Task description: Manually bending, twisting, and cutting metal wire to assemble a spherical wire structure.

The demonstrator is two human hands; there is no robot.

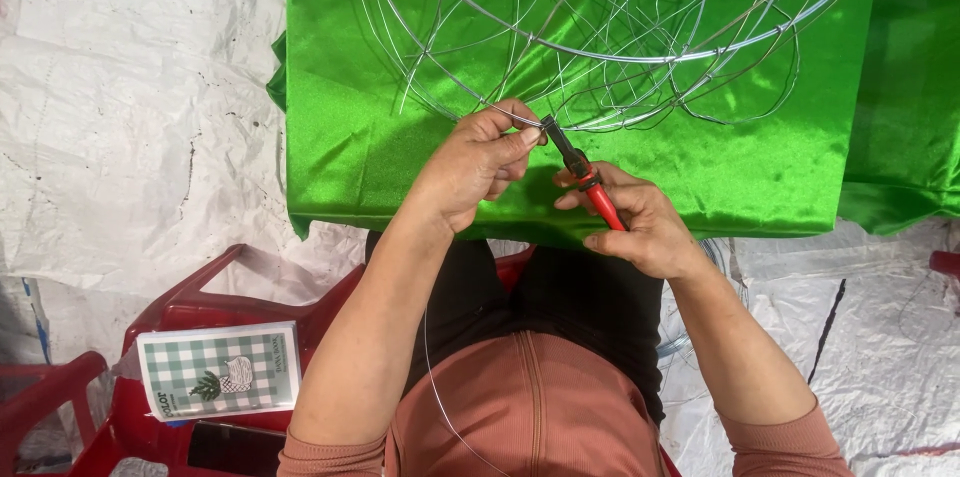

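Note:
A round frame of bent silver wire (620, 37) lies on a shiny green cloth (350, 137). My left hand (475, 167) pinches a thin wire at the frame's near rim, fingers closed on it. My right hand (640, 222) grips red-handled pliers (585, 177), whose dark jaws meet the same wire right beside my left fingertips. A loose strand of wire (432, 377) trails down across my lap.
A red plastic chair (180, 312) stands at my left, with a green-checked booklet (220, 369) and a dark flat object (235, 447) on its seat. White plastic sheeting (120, 117) covers the floor. More green cloth (905, 117) is bunched at the right.

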